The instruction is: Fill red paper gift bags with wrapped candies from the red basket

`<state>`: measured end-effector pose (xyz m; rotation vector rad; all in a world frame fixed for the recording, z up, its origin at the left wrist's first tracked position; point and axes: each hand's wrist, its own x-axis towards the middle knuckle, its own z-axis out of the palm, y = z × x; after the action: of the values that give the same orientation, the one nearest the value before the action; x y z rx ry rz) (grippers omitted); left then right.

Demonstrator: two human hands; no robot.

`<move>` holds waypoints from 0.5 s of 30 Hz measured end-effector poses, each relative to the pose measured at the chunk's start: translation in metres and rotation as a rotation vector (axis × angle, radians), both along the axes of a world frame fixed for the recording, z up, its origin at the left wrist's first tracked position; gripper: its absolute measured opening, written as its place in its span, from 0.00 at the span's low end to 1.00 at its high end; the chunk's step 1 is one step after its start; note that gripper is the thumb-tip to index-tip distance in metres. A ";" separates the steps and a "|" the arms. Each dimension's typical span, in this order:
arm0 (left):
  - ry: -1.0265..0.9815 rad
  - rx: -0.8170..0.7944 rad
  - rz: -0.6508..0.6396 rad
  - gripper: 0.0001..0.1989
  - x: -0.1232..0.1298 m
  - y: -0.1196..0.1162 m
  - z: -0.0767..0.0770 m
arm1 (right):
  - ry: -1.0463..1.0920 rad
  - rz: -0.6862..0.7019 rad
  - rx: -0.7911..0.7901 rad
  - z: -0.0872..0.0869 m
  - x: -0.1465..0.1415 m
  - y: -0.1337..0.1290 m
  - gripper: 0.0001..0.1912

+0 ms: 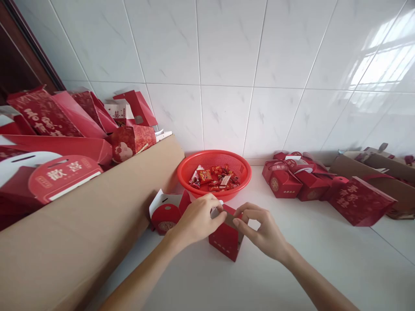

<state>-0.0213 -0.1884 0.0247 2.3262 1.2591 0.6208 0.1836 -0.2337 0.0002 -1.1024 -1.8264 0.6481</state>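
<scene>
A small red gift box (223, 239) stands upright on the white counter in front of me, its top partly open and its brownish inside showing. My left hand (201, 220) is at its upper left edge, thumb and fingers closed in a pinch there. On the upper right edge, my right hand (259, 226) pinches with thumb and index finger, the other fingers curled. My fingers cover part of the box's top. Just left of my left hand sits another red box (165, 218) with a white-lined flap raised. Beyond the hands is a red plastic basket (214, 156) with wrapped sweets (214, 177).
A large cardboard carton (129, 190) full of red gift boxes (68, 172) flanks the left side. Several closed red boxes (285, 181) stand at the right, near a tilted red box (361, 203) and another carton (385, 172). A tiled wall (227, 43) bounds the counter behind.
</scene>
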 end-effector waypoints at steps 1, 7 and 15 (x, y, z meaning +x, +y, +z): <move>-0.006 -0.052 -0.022 0.12 -0.005 0.000 0.002 | -0.054 0.037 -0.035 0.006 0.002 0.001 0.20; 0.001 -0.383 -0.122 0.43 -0.033 -0.001 0.007 | -0.373 0.110 0.075 0.022 0.009 0.006 0.14; -0.003 -0.409 -0.114 0.46 -0.048 -0.002 0.000 | -0.248 -0.024 -0.350 0.025 0.022 0.014 0.23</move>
<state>-0.0690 -0.1908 0.0246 2.0358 1.1205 0.2937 0.2054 -0.2196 0.0247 -1.4882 -1.9503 0.8721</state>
